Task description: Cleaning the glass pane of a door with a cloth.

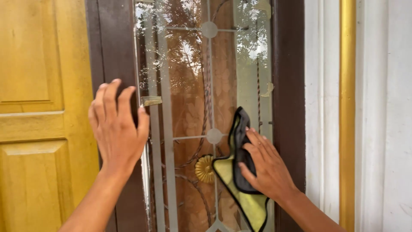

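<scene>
Left hand: the left hand [116, 126] is nearest the camera, raised with fingers spread and open, palm toward the dark brown frame [112, 51]; it holds nothing, and whether it touches the frame cannot be told.
Right hand: the right hand [266, 165] lies flat, fingers stretched out, pressing a cloth [240, 180] against the glass [189, 86]; it is not curled around the cloth but lies on it.
Cloth: yellow with a black edge and a dark side, it hangs on the lower right part of the glass, one corner standing up above the fingers, the yellow end drooping below the wrist.
Glass: a tall narrow pane between two brown uprights, reflecting trees, speckled with droplets near the top.
Grille: behind the glass runs a pale metal grille [211, 77] with round discs at its crossings and thin curling bars.
Rosette: a gold rosette [204, 169] sits on the grille just left of the cloth.
Tape: a scrap of tape [151, 101] sticks to the left edge of the glass, just beside the left fingertips.
Door: a yellow panelled door [40, 107] stands left of the frame.
Wall: right of the frame is a white moulded wall [322, 107] with a gold strip [347, 107] running upright.
</scene>
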